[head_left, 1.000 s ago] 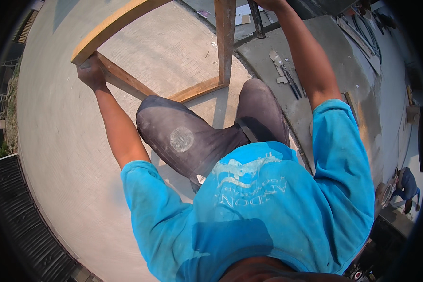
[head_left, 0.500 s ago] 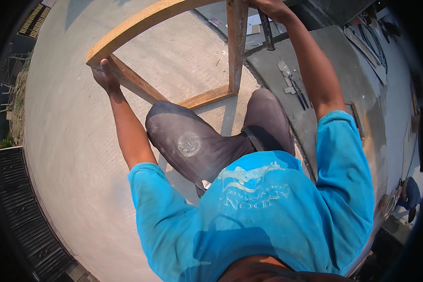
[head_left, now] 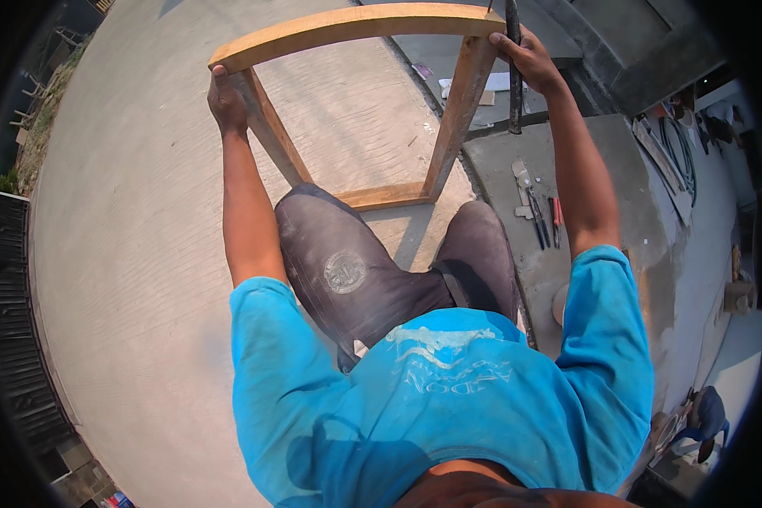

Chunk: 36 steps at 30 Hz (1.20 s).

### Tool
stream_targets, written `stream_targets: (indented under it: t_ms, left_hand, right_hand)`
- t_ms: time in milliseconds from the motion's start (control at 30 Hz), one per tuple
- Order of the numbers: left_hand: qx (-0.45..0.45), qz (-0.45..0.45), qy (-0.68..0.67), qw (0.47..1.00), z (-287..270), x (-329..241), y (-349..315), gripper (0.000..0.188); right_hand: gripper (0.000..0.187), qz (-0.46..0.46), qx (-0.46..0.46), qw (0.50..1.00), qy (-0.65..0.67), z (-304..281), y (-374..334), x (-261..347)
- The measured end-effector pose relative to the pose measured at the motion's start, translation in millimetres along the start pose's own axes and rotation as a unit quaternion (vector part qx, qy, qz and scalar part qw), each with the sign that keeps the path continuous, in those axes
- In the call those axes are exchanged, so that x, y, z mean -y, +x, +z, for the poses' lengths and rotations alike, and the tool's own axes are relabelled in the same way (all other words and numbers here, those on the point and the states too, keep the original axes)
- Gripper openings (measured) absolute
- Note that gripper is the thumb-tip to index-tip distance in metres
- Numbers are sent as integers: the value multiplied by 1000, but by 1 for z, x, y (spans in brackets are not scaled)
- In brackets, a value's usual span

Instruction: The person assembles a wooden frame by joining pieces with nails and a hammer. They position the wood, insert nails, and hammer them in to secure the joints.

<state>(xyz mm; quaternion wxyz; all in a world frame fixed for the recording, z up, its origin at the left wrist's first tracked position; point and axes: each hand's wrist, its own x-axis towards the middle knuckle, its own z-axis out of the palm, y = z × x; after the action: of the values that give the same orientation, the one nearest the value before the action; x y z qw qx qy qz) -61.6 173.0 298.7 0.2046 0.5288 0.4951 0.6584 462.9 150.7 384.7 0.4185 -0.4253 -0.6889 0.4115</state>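
Observation:
A four-sided wooden frame [head_left: 356, 25] stands tilted before my knees, its thick top bar slightly bowed in the view. My left hand [head_left: 229, 103] is closed on the left top corner, thumb up against the wood. At the right top corner, my right hand [head_left: 533, 63] grips the frame together with a dark rod-shaped tool [head_left: 515, 108], which hangs down beside the right post. The tool's upper end runs out of the picture, so its kind is hidden. A thin nail-like pin [head_left: 489, 6] sticks up near that corner.
Black-handled pliers [head_left: 537, 218] and a red-handled tool [head_left: 556, 222] lie on the grey slab [head_left: 593, 161] to the right. Farther right are a coiled hose [head_left: 679, 152] and boards. A person [head_left: 704, 419] is at the lower right. A black grille [head_left: 13, 296] borders the left.
The frame has shifted right and nearer, both hands moving with it. Its right top corner and my right hand now show more fully, and the red-handled tool has come into sight.

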Motion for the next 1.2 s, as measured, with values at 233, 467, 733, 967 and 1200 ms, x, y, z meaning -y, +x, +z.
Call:
stream_targets:
  t_ms: [233, 467, 733, 967, 1200]
  left_hand:
    - [-16, -7, -1, 1000, 5, 5, -2, 82]
    - [-4, -4, -12, 1000, 10, -3, -1, 83]
    - [-2, 50, -36, 998, 2, 0, 2, 79]
    - [-9, 115, 10, 993, 10, -5, 4, 63]
    - [-26, 107, 6, 994, 27, 11, 11, 80]
  right_hand:
    - [57, 40, -57, 997, -24, 6, 2, 5]
    - [62, 18, -36, 997, -61, 1, 0, 9]
    - [56, 9, -42, 998, -50, 7, -1, 8]
    - [54, -15, -22, 999, 25, 7, 6, -3]
    - [65, 48, -65, 996, 28, 6, 17, -16]
